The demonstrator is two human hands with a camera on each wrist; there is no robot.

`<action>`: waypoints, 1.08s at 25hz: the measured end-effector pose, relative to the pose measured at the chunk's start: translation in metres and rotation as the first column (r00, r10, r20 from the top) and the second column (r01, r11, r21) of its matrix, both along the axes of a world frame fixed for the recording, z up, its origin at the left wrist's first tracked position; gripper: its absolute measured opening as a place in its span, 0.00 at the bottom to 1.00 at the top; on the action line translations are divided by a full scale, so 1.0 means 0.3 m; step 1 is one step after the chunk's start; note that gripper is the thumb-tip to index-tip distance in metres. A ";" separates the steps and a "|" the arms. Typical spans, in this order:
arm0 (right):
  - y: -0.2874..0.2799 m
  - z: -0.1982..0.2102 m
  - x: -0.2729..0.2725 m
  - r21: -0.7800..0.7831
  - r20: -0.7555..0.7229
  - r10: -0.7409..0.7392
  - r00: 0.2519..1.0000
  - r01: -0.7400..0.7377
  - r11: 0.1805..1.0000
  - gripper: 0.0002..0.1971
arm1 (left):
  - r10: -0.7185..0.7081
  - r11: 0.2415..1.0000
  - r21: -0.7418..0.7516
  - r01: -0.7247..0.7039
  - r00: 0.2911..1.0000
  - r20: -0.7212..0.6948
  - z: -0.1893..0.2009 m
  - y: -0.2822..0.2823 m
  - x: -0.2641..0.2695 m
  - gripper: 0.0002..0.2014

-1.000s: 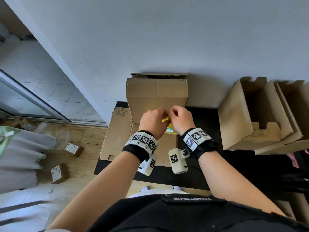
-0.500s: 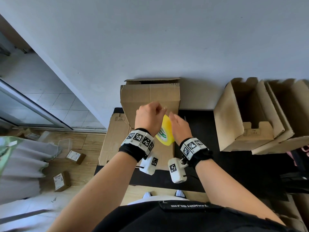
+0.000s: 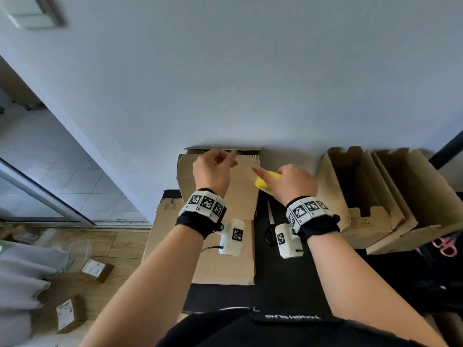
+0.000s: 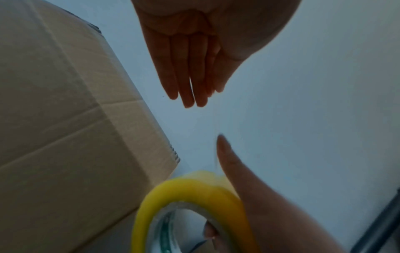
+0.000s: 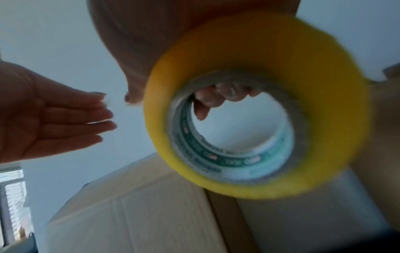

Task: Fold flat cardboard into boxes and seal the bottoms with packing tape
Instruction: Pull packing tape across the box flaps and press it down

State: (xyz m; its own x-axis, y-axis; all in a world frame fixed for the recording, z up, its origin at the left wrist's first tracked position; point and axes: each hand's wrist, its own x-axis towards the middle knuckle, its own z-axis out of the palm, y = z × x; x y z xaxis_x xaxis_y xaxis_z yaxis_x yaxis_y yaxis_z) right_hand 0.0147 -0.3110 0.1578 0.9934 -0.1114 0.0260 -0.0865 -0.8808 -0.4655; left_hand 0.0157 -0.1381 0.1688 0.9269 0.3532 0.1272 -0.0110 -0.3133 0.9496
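Our upright cardboard box [image 3: 218, 186] stands against the wall [image 3: 225, 71]. Our right hand [image 3: 288, 181] grips the yellow packing tape roll [image 5: 257, 106] just beside it, core print blurred. Our left hand [image 3: 213, 169], well apart, pinches something unclear.

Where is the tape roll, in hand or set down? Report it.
In hand: the right hand grips the yellow tape roll, fingers hooked through its core, raised beside the box.
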 end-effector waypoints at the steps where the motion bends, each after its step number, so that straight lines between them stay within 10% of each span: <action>1: -0.017 -0.013 0.008 0.071 0.000 0.021 1.000 -0.021 0.997 0.39 | 0.019 0.999 -0.030 -0.019 1.000 0.003 0.003 0.004 0.015 0.12; 6: -0.105 -0.028 0.012 0.810 -0.069 0.032 0.997 0.037 0.585 0.35 | 0.001 0.988 -0.153 -0.006 0.999 -0.033 0.041 0.033 0.099 0.11; 9: -0.132 0.014 0.020 0.323 0.016 -0.025 1.000 0.019 0.946 0.35 | 0.059 0.988 -0.142 -0.056 0.998 0.016 0.066 0.021 0.108 0.11; 11: -0.149 0.030 0.007 -0.077 -0.036 -0.066 0.997 0.063 0.995 0.40 | 0.063 0.986 -0.156 -0.052 0.996 0.065 0.082 0.003 0.105 0.11; 15: -0.200 -0.005 0.007 0.193 -0.048 -0.036 0.998 0.045 0.980 0.37 | 0.020 0.986 -0.164 -0.001 0.993 0.115 0.123 -0.018 0.141 0.11; 20: -0.254 -0.044 -0.029 0.684 -0.081 -0.063 0.995 0.102 0.722 0.31 | 0.122 0.969 -0.229 -0.089 0.983 0.137 0.171 -0.001 0.195 0.10; 24: -0.297 -0.083 -0.031 0.248 -0.119 -0.088 0.989 0.116 0.962 0.38 | 0.157 0.979 -0.157 -0.133 0.976 0.149 0.164 -0.032 0.182 0.10; 27: -0.309 -0.084 -0.035 0.037 -0.107 -0.105 0.989 0.109 0.993 0.41 | 0.241 0.960 -0.184 -0.212 0.959 0.153 0.159 0.009 0.158 0.10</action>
